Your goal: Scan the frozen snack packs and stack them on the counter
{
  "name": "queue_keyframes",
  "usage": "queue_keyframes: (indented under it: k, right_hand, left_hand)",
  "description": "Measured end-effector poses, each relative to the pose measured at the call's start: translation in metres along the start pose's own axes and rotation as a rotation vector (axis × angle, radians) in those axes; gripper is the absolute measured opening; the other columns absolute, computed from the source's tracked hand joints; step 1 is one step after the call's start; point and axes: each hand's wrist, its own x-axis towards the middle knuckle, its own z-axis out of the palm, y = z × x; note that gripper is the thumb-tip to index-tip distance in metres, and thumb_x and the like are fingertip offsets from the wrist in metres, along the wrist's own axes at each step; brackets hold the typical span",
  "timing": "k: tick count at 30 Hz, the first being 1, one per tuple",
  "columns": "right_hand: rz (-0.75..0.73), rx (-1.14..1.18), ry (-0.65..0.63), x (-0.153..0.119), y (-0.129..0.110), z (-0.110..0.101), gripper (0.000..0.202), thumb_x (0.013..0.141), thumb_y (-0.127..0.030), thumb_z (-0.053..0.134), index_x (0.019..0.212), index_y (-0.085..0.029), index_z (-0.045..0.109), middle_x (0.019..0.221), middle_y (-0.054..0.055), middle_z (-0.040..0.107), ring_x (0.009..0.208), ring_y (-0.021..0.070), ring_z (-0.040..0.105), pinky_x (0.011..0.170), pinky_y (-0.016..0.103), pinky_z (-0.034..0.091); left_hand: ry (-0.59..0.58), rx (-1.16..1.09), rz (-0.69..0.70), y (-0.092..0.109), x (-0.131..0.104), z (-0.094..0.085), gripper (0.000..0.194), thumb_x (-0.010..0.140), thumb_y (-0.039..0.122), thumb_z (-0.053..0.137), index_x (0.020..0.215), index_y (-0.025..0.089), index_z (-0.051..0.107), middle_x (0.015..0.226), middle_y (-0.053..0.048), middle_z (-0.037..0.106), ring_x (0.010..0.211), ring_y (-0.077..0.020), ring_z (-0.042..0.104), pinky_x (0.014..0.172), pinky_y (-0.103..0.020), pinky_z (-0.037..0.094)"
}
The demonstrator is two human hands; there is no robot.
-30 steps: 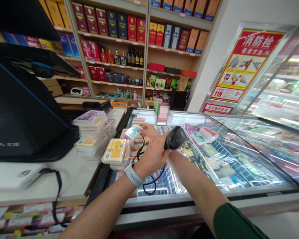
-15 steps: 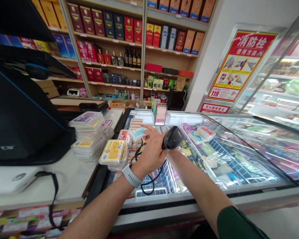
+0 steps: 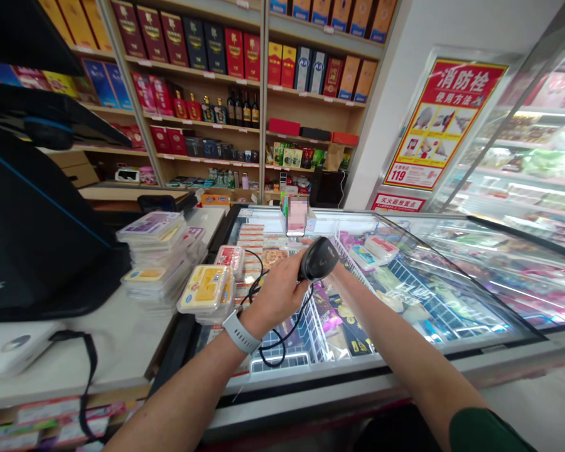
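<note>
My left hand (image 3: 279,290), with a pale watch on its wrist, is wrapped around a black handheld barcode scanner (image 3: 321,258) above the glass-topped freezer (image 3: 263,402). The scanner's black cable (image 3: 274,363) loops below the hand. Crossing from the right, my right forearm (image 3: 386,314) reaches behind the scanner; that hand's fingers and anything in them are hidden. Left of the hands, clear packs with yellow labels (image 3: 207,289) lie stacked on the freezer edge, and a red-labelled pack (image 3: 230,258) sits just behind them.
A tall stack of clear packs (image 3: 153,251) stands on the counter beside a black checkout terminal (image 3: 42,238). A phone (image 3: 296,216) is propped upright at the freezer's far end. Blue-labelled and red-labelled packs (image 3: 373,252) rest on the freezer's right side. Shelves of boxes stand behind.
The blue-and-white pack that my right hand held beside the red-labelled pack is out of sight. My right hand has drawn back behind the scanner. My left hand still holds the scanner.
</note>
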Motion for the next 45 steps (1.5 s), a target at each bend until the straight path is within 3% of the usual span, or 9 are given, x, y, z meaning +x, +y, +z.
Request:
queue_keyframes:
  k: [5,8,11,24,30,35,39,43,45]
  right_hand:
    - [0.018,-0.017,0.162,-0.020,0.002,-0.024,0.011,0.069,-0.030,0.065,0.073,-0.019,0.064,0.071,0.004,0.067,0.078,0.0255,0.066,0.071,0.036,0.055]
    - [0.057,0.012,0.165,-0.028,0.002,-0.038,0.026,0.063,-0.029,0.070,0.087,-0.018,0.066,0.066,0.000,0.066,0.069,0.0213,0.066,0.066,0.033,0.055]
    - [0.139,0.116,0.178,-0.032,0.005,-0.051,0.041,0.064,-0.033,0.073,0.101,-0.018,0.064,0.063,-0.002,0.067,0.060,0.0178,0.066,0.062,0.031,0.057]
    - [0.147,0.069,0.271,-0.048,0.042,-0.076,0.044,0.072,-0.055,0.071,0.096,-0.021,0.055,0.061,0.000,0.068,0.050,0.0169,0.064,0.046,0.026,0.053]
    - [0.080,-0.310,0.357,-0.050,0.059,-0.089,0.039,0.078,-0.059,0.062,0.084,-0.020,0.063,0.050,-0.004,0.053,0.048,0.0157,0.054,0.047,0.025,0.042]
    - [-0.051,-0.684,0.361,-0.053,0.058,-0.097,0.029,0.081,-0.047,0.060,0.077,-0.020,0.068,0.071,0.001,0.065,0.069,0.0178,0.061,0.066,0.028,0.046]
    - [-0.081,-0.750,0.329,-0.055,0.056,-0.094,0.024,0.084,-0.036,0.058,0.095,-0.020,0.071,0.082,0.005,0.071,0.076,0.0203,0.066,0.076,0.031,0.049]
    - [-0.161,-0.682,0.306,-0.060,0.051,-0.090,0.056,0.087,-0.032,0.055,0.141,-0.018,0.051,0.082,0.004,0.072,0.079,0.0232,0.070,0.079,0.033,0.051]
    - [-0.192,-0.642,0.284,-0.063,0.049,-0.089,0.060,0.089,-0.033,0.054,0.146,-0.018,0.045,0.077,0.002,0.070,0.075,0.0230,0.070,0.077,0.033,0.052]
  left_hand:
    - [-0.012,0.011,-0.008,-0.002,-0.002,0.002,0.054,0.088,0.012,0.056,0.141,0.013,0.046,0.136,-0.017,0.061,0.126,-0.0299,0.058,0.109,-0.051,0.046]
    - [-0.004,0.018,-0.008,-0.005,-0.003,0.003,0.053,0.088,0.012,0.056,0.140,0.013,0.046,0.137,-0.017,0.061,0.127,-0.0298,0.057,0.111,-0.051,0.045]
    - [0.004,0.027,-0.011,-0.007,-0.002,0.005,0.054,0.088,0.013,0.056,0.140,0.014,0.046,0.137,-0.017,0.061,0.127,-0.0305,0.058,0.110,-0.052,0.045]
    - [0.003,0.073,-0.004,-0.021,-0.005,0.014,0.054,0.090,0.017,0.054,0.143,0.014,0.043,0.139,-0.018,0.059,0.131,-0.0312,0.055,0.111,-0.054,0.044]
    - [-0.016,0.086,-0.011,-0.022,-0.006,0.015,0.053,0.090,0.019,0.054,0.142,0.013,0.043,0.139,-0.019,0.058,0.131,-0.0320,0.055,0.111,-0.055,0.044]
    - [-0.022,0.084,-0.018,-0.021,-0.006,0.014,0.054,0.090,0.019,0.055,0.142,0.015,0.043,0.138,-0.018,0.060,0.130,-0.0313,0.056,0.110,-0.054,0.045]
    - [-0.021,0.092,-0.015,-0.020,-0.007,0.015,0.055,0.090,0.017,0.055,0.143,0.017,0.042,0.139,-0.016,0.059,0.131,-0.0303,0.055,0.111,-0.052,0.044]
    - [-0.021,0.092,-0.022,-0.021,-0.007,0.015,0.055,0.090,0.016,0.055,0.143,0.016,0.042,0.140,-0.017,0.059,0.133,-0.0302,0.054,0.112,-0.053,0.043]
    - [-0.023,0.094,-0.024,-0.021,-0.006,0.016,0.055,0.090,0.016,0.055,0.143,0.016,0.042,0.141,-0.017,0.058,0.133,-0.0301,0.054,0.112,-0.052,0.043]
